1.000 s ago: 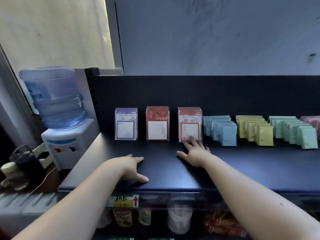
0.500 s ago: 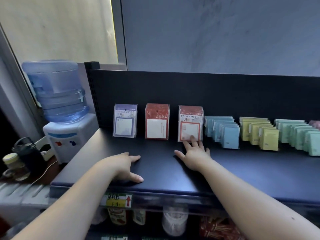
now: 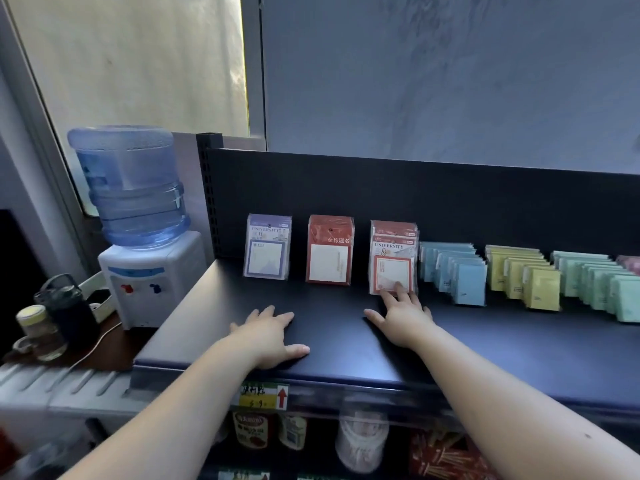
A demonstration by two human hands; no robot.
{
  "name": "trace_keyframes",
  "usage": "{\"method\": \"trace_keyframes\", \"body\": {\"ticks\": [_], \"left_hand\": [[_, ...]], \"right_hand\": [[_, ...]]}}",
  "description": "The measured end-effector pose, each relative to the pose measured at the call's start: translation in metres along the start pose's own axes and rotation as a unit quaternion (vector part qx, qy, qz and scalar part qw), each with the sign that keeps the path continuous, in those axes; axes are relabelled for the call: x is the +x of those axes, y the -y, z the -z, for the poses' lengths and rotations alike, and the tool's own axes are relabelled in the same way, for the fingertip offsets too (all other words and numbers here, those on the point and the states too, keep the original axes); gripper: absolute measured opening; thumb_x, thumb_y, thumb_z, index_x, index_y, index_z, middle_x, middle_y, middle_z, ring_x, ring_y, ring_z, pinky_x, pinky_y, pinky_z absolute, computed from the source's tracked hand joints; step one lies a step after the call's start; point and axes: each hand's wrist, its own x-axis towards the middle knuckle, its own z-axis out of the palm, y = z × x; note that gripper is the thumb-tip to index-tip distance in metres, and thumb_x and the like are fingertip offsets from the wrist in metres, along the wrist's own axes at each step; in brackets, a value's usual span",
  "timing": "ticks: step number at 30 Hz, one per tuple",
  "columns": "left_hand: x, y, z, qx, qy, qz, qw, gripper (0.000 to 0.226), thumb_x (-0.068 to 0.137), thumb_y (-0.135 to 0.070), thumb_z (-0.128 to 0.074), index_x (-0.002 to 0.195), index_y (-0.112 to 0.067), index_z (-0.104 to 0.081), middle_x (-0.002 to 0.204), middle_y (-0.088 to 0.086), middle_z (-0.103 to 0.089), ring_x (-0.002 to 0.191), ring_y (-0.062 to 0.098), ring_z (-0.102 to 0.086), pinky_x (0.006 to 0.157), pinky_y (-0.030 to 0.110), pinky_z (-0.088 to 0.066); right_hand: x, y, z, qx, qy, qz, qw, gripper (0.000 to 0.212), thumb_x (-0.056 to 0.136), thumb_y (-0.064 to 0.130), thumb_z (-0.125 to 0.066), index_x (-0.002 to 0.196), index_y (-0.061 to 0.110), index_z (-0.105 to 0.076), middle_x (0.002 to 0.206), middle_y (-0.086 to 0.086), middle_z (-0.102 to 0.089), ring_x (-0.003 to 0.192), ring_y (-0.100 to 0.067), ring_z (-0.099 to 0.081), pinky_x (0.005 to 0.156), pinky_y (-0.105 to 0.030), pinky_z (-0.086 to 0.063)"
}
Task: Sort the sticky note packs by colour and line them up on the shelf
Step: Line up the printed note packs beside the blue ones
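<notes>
Sticky note packs stand in rows at the back of the dark shelf point(image 3: 346, 334): a purple pack point(image 3: 266, 251), a red pack point(image 3: 329, 254), a red-bordered stack point(image 3: 393, 259), then a blue row point(image 3: 457, 277), a yellow row point(image 3: 523, 277) and a green row point(image 3: 595, 285). The right hand point(image 3: 403, 315) lies flat on the shelf, its grip spread apart with fingertips point(image 3: 400, 289) touching the foot of the red-bordered stack. The left hand point(image 3: 272, 336) rests palm down near the shelf's front edge, fingers apart and holding nothing; a water dispenser point(image 3: 142, 237) stands beside the shelf's left end.
</notes>
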Motion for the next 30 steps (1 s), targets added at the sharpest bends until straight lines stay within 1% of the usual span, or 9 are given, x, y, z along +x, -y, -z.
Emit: {"method": "trace_keyframes", "body": {"ticks": [2, 4, 8, 12, 17, 22, 27, 30], "left_hand": [[-0.003, -0.002, -0.005, -0.001, -0.032, -0.008, 0.999, 0.083, 0.085, -0.072, -0.042, 0.152, -0.035, -0.012, 0.162, 0.002, -0.002, 0.149, 0.027, 0.0, 0.117, 0.056, -0.011], [-0.005, -0.003, -0.006, -0.009, -0.046, -0.015, 0.999, 0.079, 0.088, -0.07, -0.04, 0.153, -0.034, -0.013, 0.162, 0.002, -0.003, 0.149, 0.026, -0.001, 0.117, 0.055, -0.01], [-0.005, -0.001, -0.009, -0.015, -0.041, -0.021, 0.999, 0.074, 0.09, -0.068, -0.038, 0.152, -0.033, -0.019, 0.162, 0.0, -0.008, 0.149, 0.024, -0.004, 0.117, 0.054, -0.01], [-0.005, -0.001, -0.012, -0.008, -0.048, -0.017, 0.999, 0.072, 0.09, -0.068, -0.036, 0.151, -0.034, -0.019, 0.162, -0.002, -0.007, 0.149, 0.022, -0.003, 0.117, 0.053, -0.01], [-0.005, -0.002, -0.012, -0.005, -0.051, -0.017, 0.999, 0.072, 0.09, -0.068, -0.036, 0.151, -0.035, -0.019, 0.162, -0.003, -0.008, 0.149, 0.021, -0.003, 0.117, 0.052, -0.01], [-0.004, -0.002, -0.014, -0.01, -0.056, -0.015, 0.998, 0.071, 0.09, -0.068, -0.037, 0.151, -0.036, -0.019, 0.162, -0.004, -0.008, 0.149, 0.02, -0.003, 0.118, 0.051, -0.01], [-0.004, -0.002, -0.014, -0.014, -0.054, -0.017, 0.998, 0.071, 0.09, -0.067, -0.039, 0.151, -0.036, -0.019, 0.162, -0.004, -0.008, 0.149, 0.02, -0.003, 0.118, 0.051, -0.01], [0.003, -0.003, -0.01, -0.016, -0.043, -0.015, 0.999, 0.073, 0.089, -0.065, -0.044, 0.151, -0.034, -0.022, 0.161, 0.002, -0.013, 0.148, 0.023, -0.009, 0.118, 0.05, -0.014]], "right_hand": [[-0.002, 0.001, 0.0, -0.003, 0.001, -0.001, 1.0, 0.073, 0.092, 0.065, -0.031, 0.153, 0.028, -0.011, 0.161, -0.003, 0.008, 0.147, -0.029, 0.001, 0.116, -0.052, -0.009], [-0.004, 0.002, -0.001, -0.007, 0.001, -0.001, 1.0, 0.074, 0.092, 0.065, -0.03, 0.153, 0.028, -0.01, 0.161, -0.003, 0.008, 0.147, -0.03, 0.001, 0.117, -0.052, -0.009], [-0.004, 0.002, -0.002, -0.012, 0.0, 0.006, 1.0, 0.072, 0.092, 0.065, -0.029, 0.153, 0.029, -0.011, 0.161, -0.002, 0.006, 0.147, -0.03, 0.001, 0.117, -0.052, -0.009], [-0.002, 0.0, -0.004, -0.013, 0.004, 0.009, 1.0, 0.071, 0.092, 0.066, -0.028, 0.152, 0.031, -0.012, 0.161, 0.0, 0.006, 0.147, -0.029, 0.002, 0.117, -0.051, -0.009], [0.004, -0.004, -0.003, -0.01, 0.015, 0.015, 1.0, 0.074, 0.091, 0.069, -0.027, 0.152, 0.032, -0.009, 0.161, 0.001, 0.01, 0.147, -0.027, 0.005, 0.118, -0.05, -0.006], [0.013, -0.008, 0.001, -0.004, 0.018, 0.004, 1.0, 0.076, 0.09, 0.07, -0.024, 0.153, 0.028, -0.011, 0.16, 0.003, 0.013, 0.148, -0.026, 0.006, 0.117, -0.049, -0.005], [0.017, -0.012, 0.003, -0.005, -0.003, 0.008, 1.0, 0.077, 0.09, 0.07, -0.025, 0.152, 0.025, -0.017, 0.16, 0.002, 0.011, 0.147, -0.027, 0.001, 0.118, -0.048, -0.007], [0.019, -0.013, 0.003, -0.008, -0.002, 0.021, 1.0, 0.079, 0.09, 0.07, -0.026, 0.153, 0.023, -0.016, 0.16, 0.002, 0.011, 0.147, -0.028, 0.001, 0.118, -0.049, -0.008]]}}
